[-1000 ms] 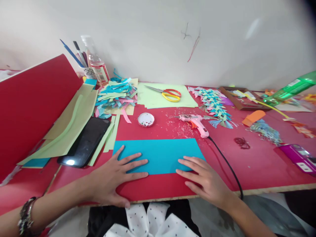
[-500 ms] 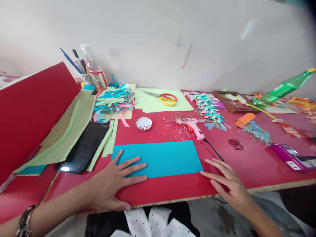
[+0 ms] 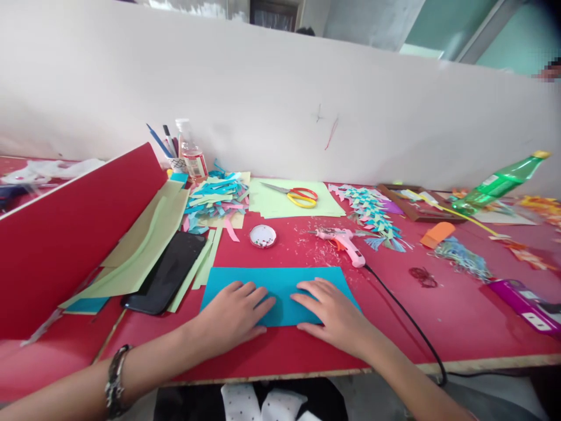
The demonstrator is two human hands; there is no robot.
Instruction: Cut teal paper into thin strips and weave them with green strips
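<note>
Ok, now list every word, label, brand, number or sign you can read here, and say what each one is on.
No text can be read for certain.
Clear bottle: red and white label, print too small and blurred to read.
Green bottle: pale label, too blurred to read.
Purple device: pale patches, any print too blurred to tell.
Wall: thin marks, no word or number I can make out.

Two grips (image 3: 234, 313) (image 3: 335, 313), two bottles (image 3: 194, 165) (image 3: 499, 186)
</note>
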